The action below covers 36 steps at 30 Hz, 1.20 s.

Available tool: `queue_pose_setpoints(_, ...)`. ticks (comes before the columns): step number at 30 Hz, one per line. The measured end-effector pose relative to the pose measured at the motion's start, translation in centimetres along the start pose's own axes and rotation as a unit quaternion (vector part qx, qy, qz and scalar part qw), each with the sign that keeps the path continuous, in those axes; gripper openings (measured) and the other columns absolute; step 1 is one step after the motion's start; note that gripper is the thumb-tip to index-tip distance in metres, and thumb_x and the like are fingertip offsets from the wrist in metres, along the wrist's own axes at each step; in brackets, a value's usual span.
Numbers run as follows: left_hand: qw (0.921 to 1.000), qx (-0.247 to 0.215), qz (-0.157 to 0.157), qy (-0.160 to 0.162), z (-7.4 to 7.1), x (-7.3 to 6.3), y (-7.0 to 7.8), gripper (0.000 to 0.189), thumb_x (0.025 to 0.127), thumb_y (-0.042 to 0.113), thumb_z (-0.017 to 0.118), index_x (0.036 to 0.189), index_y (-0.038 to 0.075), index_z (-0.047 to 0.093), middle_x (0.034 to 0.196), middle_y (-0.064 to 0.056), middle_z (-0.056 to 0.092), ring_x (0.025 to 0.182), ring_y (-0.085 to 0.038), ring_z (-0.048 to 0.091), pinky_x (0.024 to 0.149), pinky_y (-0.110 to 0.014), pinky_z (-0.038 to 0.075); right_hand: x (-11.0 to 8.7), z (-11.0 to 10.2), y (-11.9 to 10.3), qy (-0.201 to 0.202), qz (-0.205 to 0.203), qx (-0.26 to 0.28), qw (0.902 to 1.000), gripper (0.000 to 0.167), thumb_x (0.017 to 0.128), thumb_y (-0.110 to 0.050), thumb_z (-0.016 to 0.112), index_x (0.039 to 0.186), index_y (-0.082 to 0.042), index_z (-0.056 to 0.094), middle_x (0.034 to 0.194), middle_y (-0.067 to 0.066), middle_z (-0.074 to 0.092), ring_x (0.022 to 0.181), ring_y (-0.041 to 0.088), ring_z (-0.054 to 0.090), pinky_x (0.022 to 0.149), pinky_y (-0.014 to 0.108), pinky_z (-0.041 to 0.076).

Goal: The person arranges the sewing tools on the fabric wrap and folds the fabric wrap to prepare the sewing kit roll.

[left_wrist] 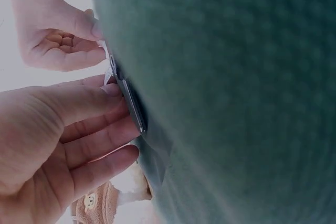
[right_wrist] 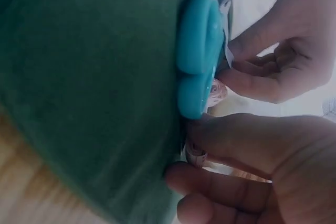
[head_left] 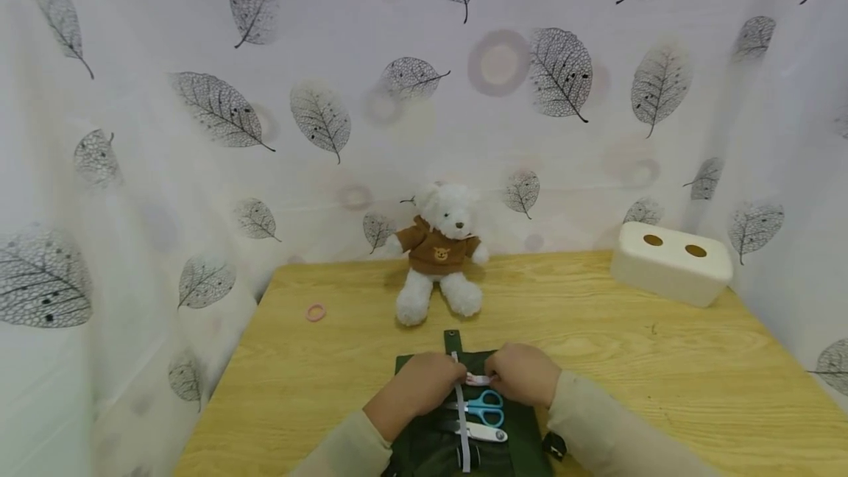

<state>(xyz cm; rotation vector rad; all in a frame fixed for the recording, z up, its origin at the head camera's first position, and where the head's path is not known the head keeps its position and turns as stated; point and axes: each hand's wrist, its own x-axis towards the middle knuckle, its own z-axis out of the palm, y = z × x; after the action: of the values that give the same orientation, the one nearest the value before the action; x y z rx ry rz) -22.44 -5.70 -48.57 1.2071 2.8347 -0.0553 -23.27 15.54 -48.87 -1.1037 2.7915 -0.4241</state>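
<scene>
A dark green fabric organizer (head_left: pixel 424 455) lies on the table with a white elastic strap (head_left: pixel 462 418) running down it. My left hand (head_left: pixel 424 386) pinches the strap near its upper part. With thumb and fingers, my right hand (head_left: pixel 528 374) pinches a small pink-and-white patterned roll (right_wrist: pixel 195 156), which lies across toward the strap. Below the hands, blue-handled scissors (head_left: pixel 489 407) and a white-handled tool (head_left: pixel 486 431) sit under the strap. A dark round item (head_left: pixel 472 456) is at the strap's lower end, partly hidden. In the left wrist view a metal blade (left_wrist: pixel 135 106) shows beside my left fingers.
A white teddy bear (head_left: pixel 439 252) in a brown hoodie sits at the back of the wooden table (head_left: pixel 563 315). A pink ring (head_left: pixel 316 312) lies at the left. The cream box (head_left: pixel 669 267) with two holes stands at the back right. A black buckle (head_left: pixel 554 445) lies beside the organizer.
</scene>
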Motion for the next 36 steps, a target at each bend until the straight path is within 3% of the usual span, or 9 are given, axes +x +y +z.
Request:
queue_pose_setpoints(5,1.0000,-0.003,-0.001,0.003,-0.2,0.0,0.1,0.014,0.101,0.021,0.063,0.097,0.028,0.075,0.083,0.011,0.068,0.074,-0.005,0.063,0.066,-0.022,0.053,0.3,-0.2,0.0,-0.012,-0.001,0.011,0.9999,0.009,0.085,-0.012,0.078,0.077,-0.014,0.074,0.067,-0.008,0.065,0.054,-0.001,0.050,0.051,0.023,0.047)
queue_pose_setpoints(14,1.0000,-0.003,0.002,0.000,-0.4,-0.1,0.1,0.013,0.100,0.019,0.065,0.096,0.027,0.074,0.084,0.011,0.069,0.074,-0.004,0.064,0.067,-0.022,0.053,0.5,-1.3,-0.9,-0.020,-0.019,0.025,0.9993,0.025,0.080,0.001,0.071,0.064,-0.015,0.057,0.061,-0.010,0.040,0.052,0.003,0.028,0.047,0.021,0.024)
queue_pose_setpoints(27,0.9998,-0.014,0.003,-0.016,-0.4,0.2,-0.1,0.009,0.099,0.017,0.064,0.093,0.023,0.067,0.077,0.008,0.062,0.069,-0.005,0.060,0.064,-0.022,0.051,1.1,-1.3,-1.1,-0.023,-0.054,0.036,0.9976,0.022,0.083,0.000,0.073,0.069,-0.015,0.064,0.067,-0.011,0.047,0.057,0.002,0.035,0.050,0.021,0.033)
queue_pose_setpoints(31,0.9991,-0.035,0.002,-0.025,-0.1,0.2,-0.3,0.010,0.100,0.018,0.063,0.091,0.022,0.062,0.072,0.008,0.057,0.063,-0.004,0.054,0.059,-0.021,0.045,1.2,-0.8,-1.2,-0.029,-0.066,0.060,0.9956,0.020,0.086,-0.002,0.072,0.072,-0.014,0.068,0.068,-0.012,0.051,0.059,-0.001,0.041,0.053,0.019,0.038)
queue_pose_setpoints(36,0.9967,-0.073,0.003,-0.035,-0.3,0.1,-0.3,0.016,0.103,0.020,0.061,0.087,0.020,0.058,0.068,0.007,0.049,0.058,-0.004,0.046,0.054,-0.020,0.038,1.4,-0.4,-1.6,-0.046,-0.057,0.087,0.9936,0.028,0.091,-0.003,0.069,0.068,-0.016,0.063,0.062,-0.014,0.043,0.054,0.000,0.035,0.052,0.018,0.032)
